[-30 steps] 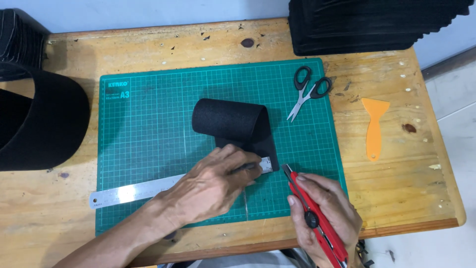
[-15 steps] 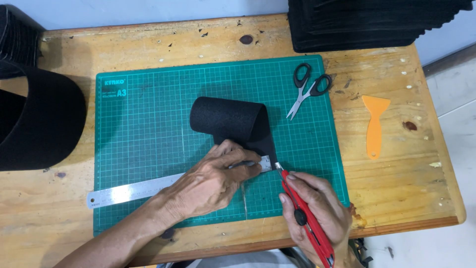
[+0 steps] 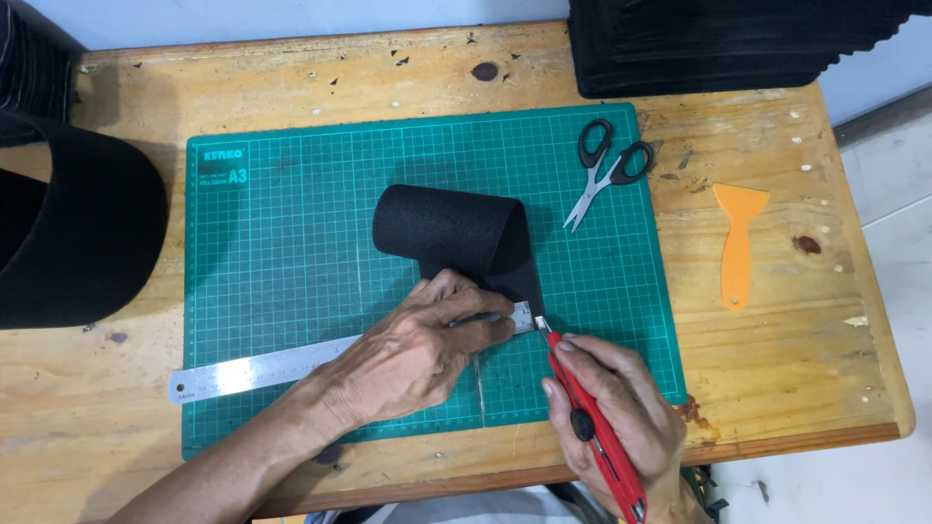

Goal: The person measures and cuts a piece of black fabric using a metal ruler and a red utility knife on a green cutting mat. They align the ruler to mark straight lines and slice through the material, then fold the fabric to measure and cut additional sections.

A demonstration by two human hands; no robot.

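Worn wooden table, green cutting mat. Left hand presses fingers together on steel ruler over black foam strip (mid-mat, curled). Right hand grips red utility knife, blade at ruler's end; keep ruler pinned, blade flush.

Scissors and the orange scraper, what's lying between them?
Nothing; in the head view only bare wooden table separates the scissors from the orange scraper.

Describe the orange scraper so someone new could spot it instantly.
Start at the green cutting mat on the wooden table, then go right, past the scissors at its top-right corner. The orange scraper lies alone on bare wood, wide blade away from the person. It is the only orange thing there.
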